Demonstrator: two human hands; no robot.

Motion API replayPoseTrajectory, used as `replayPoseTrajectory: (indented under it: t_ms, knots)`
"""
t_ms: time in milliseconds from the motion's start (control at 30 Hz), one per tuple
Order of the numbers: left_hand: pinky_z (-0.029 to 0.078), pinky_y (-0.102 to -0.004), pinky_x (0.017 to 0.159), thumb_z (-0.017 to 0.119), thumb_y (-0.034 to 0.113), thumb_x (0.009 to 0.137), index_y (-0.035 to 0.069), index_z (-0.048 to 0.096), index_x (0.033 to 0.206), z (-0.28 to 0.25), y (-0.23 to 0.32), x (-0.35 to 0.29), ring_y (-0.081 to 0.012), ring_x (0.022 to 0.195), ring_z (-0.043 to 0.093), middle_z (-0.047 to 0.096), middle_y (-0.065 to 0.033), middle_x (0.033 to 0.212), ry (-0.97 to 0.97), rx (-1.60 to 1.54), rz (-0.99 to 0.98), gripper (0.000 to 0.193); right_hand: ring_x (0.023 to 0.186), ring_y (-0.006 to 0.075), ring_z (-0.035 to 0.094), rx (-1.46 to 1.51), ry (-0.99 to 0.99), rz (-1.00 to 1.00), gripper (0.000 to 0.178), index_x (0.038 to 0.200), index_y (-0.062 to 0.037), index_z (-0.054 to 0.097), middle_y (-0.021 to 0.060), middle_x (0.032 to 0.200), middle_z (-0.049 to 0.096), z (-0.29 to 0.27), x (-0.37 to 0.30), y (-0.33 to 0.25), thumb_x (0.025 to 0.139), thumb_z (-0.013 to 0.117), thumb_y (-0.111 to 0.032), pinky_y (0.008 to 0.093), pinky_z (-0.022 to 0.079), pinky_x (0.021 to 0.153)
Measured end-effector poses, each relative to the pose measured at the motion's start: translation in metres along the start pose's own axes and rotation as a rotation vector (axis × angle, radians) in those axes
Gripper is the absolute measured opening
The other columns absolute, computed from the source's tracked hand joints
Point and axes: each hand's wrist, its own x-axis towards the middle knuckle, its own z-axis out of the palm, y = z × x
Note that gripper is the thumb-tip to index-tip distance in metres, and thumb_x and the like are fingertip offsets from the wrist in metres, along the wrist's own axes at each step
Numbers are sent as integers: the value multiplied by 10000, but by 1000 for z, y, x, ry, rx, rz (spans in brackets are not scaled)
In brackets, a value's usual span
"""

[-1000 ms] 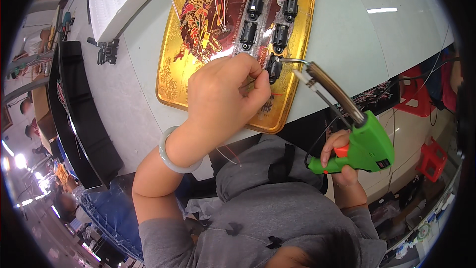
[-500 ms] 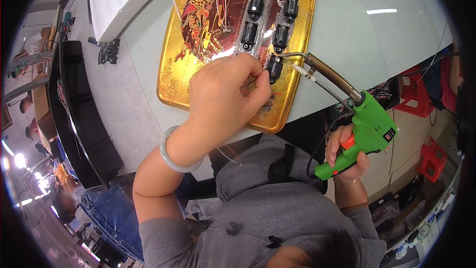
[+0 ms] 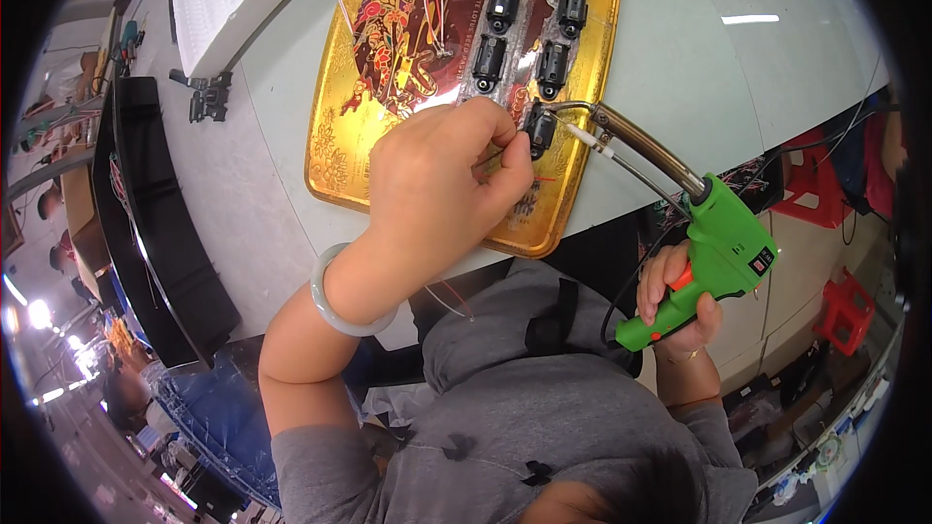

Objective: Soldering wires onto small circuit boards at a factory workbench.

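Note:
My right hand (image 3: 680,301) grips a green soldering gun (image 3: 723,252), fingers around its handle by the orange trigger. Its bent tip and thin feed tube meet at the upper end of a small black part (image 3: 540,132), the nearest on a gold tray (image 3: 340,160). My left hand (image 3: 442,170) is over the tray, thumb and index finger pinched beside that part on what looks like a thin wire, mostly hidden by the fingers. A short red wire end shows right of the thumb. Red and white wires (image 3: 451,299) hang below my left wrist.
Several similar black parts (image 3: 490,60) stand in two rows on the tray. Red and white wires (image 3: 437,10) lie at its upper left. Left are a white ribbed piece (image 3: 218,5), a black bracket (image 3: 206,97) and a long black panel (image 3: 160,223). Red stools (image 3: 843,311) stand at right.
Very little differs. The tray and black parts sit slightly shifted in the picture, and the soldering gun is a touch further left. Both hands keep their grip.

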Motion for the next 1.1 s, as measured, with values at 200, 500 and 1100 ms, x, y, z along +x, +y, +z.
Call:
replayPoseTrajectory:
  t_ms: [200, 500, 1100]
  knots:
    - [375, -299, 417, 644, 75, 642, 77, 518, 635, 1, 1, 0, -187, 445, 494, 474, -35, 490, 4, -2, 6, 126, 507, 129, 439, -51, 14, 9, 444, 856, -12, 426, 101, 692, 470, 5, -2, -2, 770, 533, -434, 208, 396, 418]
    - [364, -254, 415, 642, 41, 660, 52, 522, 641, 2, 2, 0, -131, 437, 467, 479, -26, 503, -13, -4, 27, 122, 578, 152, 480, -60, 15, 20, 415, 864, -11, 453, 111, 725, 491, 3, -7, -4, 775, 531, -408, 227, 412, 471]
    - [365, -295, 408, 645, 68, 643, 74, 515, 635, 2, 1, -1, -178, 433, 482, 462, -30, 479, 2, -15, 8, 131, 570, 161, 508, -68, 34, -45, 490, 946, -6, 460, 162, 840, 511, 5, -10, -4, 752, 559, -445, 230, 416, 487]
